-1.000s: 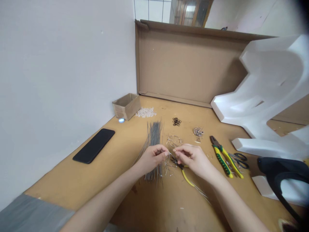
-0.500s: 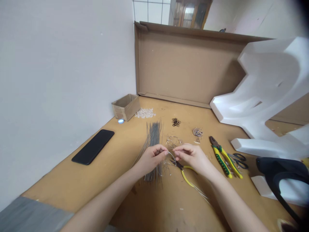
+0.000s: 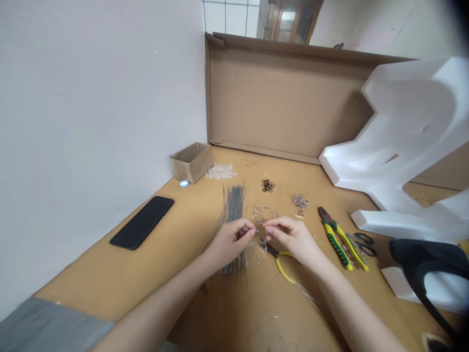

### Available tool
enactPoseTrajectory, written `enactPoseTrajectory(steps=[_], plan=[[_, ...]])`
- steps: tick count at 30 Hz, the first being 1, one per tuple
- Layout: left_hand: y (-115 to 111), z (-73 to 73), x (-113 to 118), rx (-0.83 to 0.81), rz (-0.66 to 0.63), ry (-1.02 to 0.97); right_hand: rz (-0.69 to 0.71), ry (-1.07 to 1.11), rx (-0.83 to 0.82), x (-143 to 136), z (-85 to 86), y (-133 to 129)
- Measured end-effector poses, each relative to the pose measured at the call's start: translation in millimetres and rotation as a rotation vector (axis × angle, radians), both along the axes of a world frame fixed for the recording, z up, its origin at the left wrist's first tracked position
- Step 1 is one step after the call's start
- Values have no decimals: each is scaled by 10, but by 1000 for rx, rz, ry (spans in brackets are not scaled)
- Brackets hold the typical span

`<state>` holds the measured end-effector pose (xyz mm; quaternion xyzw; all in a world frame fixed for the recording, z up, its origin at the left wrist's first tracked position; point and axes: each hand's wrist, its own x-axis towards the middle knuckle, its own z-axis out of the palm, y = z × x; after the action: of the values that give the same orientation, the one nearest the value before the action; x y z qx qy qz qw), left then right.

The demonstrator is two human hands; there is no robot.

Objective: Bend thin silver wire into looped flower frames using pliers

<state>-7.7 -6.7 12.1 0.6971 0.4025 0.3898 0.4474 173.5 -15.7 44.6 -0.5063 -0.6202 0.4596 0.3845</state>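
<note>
My left hand (image 3: 231, 240) is closed in a pinch over the bundle of thin grey wires (image 3: 235, 203). A short bit of thin wire (image 3: 258, 231) shows at its fingertips. Just across a small gap, my right hand (image 3: 293, 238) also pinches, apparently on the same wire, though its fingers hide most of it. Below the hands lie yellow-handled cutting pliers (image 3: 284, 269), jaws pointing up-left, among loose wire scraps. Behind the fingertips sits a loose tangle of bent wire pieces (image 3: 264, 212).
At the back left are a small cardboard box (image 3: 192, 164), clear beads (image 3: 221, 171) and a black phone (image 3: 142, 222). Black rings (image 3: 267, 185) and a coiled wire piece (image 3: 301, 200) lie further back. Green-yellow pliers (image 3: 336, 240), scissors (image 3: 362, 242) and white foam (image 3: 406, 132) stand right.
Both hands stay in nearly the same place. Less of the thin wire shows between the fingertips, and the right fingers have shifted slightly.
</note>
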Motion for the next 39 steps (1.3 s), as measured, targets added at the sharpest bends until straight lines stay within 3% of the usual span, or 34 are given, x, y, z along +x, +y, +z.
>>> enactPoseTrajectory(steps=[10, 18, 39], plan=[[22, 2, 32, -215, -169, -98, 93, -47, 81, -14, 67, -51], [21, 34, 15, -324, -204, -134, 99, -152, 176, -42, 109, -95], [27, 25, -6, -370, -233, -111, 133, -248, 267, -67, 121, -135]])
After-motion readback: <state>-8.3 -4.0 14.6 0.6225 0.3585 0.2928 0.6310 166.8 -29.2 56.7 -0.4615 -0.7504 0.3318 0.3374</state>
